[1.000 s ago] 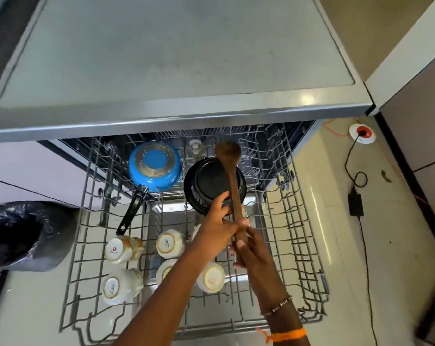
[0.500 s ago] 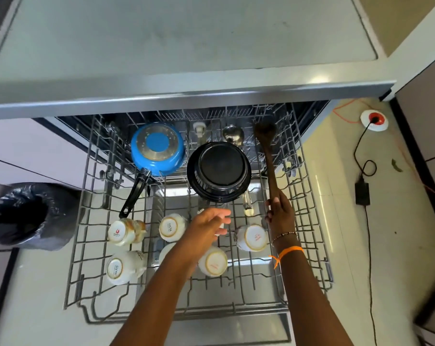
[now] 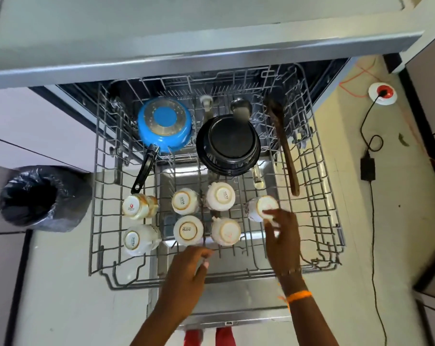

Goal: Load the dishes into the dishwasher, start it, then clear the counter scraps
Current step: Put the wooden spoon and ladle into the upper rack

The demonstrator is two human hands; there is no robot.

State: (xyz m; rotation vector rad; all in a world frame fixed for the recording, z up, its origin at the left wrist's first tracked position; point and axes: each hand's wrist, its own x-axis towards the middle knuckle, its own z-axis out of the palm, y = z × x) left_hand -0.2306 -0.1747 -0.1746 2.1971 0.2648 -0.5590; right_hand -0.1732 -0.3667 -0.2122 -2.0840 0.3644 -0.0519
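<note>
We look straight down on the dishwasher's pulled-out wire rack (image 3: 99, 221), which carries the load. At its far end a blue saucepan (image 3: 164, 124) lies bottom-up with its black handle running toward us, and just to its right sits a black pan (image 3: 227, 144), also bottom-up. A metal ladle (image 3: 241, 109) pokes out beyond the black pan. Along the right side of the rack lies a wooden spoon (image 3: 285, 148), bowl end away from us — no hand touches it.

Seven white cups stand upside down in the near half: two at the left, four in a block in the middle, and one cup at the right (image 3: 260, 208), tilted on its side.

Our right hand (image 3: 282, 236) reaches over the rack's right part; its fingertips (image 3: 270, 217) rest against the rim of that right cup, fingers loosely bent — whether they pinch it or merely touch it we cannot tell. An orange band and a bead bracelet circle that wrist. Our left hand (image 3: 189, 270) hangs over the near edge of the rack, fingers relaxed and slightly curled, gripping nothing, just short of the middle cups.

On the floor at the left stands a bin lined with a black bag (image 3: 36, 198). At the right a black cable (image 3: 372, 196) runs across the tiles to a white and red socket (image 3: 382, 93).
</note>
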